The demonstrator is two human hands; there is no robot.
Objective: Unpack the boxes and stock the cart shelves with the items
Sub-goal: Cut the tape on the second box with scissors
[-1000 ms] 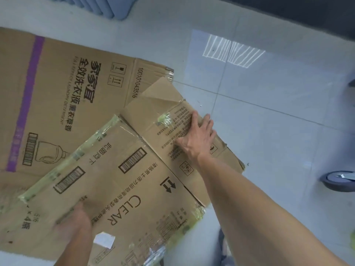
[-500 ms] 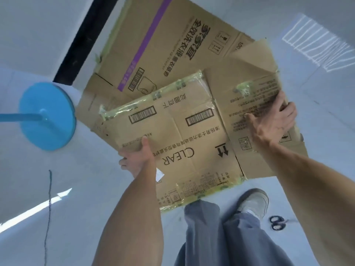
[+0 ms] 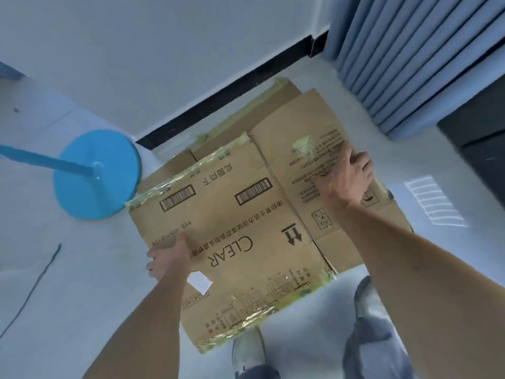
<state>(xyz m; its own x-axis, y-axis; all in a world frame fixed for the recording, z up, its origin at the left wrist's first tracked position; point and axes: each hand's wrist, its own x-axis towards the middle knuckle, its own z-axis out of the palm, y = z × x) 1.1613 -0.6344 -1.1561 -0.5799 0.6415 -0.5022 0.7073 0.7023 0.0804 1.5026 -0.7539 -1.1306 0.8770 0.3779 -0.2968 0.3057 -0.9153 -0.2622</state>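
A flattened brown cardboard box (image 3: 246, 214) printed "CLEAR", with barcodes and shiny tape along its edges, is held in front of me above the floor. My left hand (image 3: 166, 255) grips its left edge, thumb on top and fingers underneath. My right hand (image 3: 348, 177) grips its right flap, fingers curled over the far side. Beneath it another flattened cardboard (image 3: 246, 116) lies on the floor by the wall. No cart or stock items are in view.
A round blue stand base (image 3: 95, 173) with a blue pole sits on the floor to the left. A white wall with black skirting (image 3: 224, 88) runs behind the cardboard. Blue curtains (image 3: 415, 56) hang at the upper right. My legs and shoe (image 3: 246, 348) are below the box.
The view has swung from the open floor toward the wall and curtain. Both hands carried the flattened box that way, over the cardboard by the wall; the grips look unchanged.
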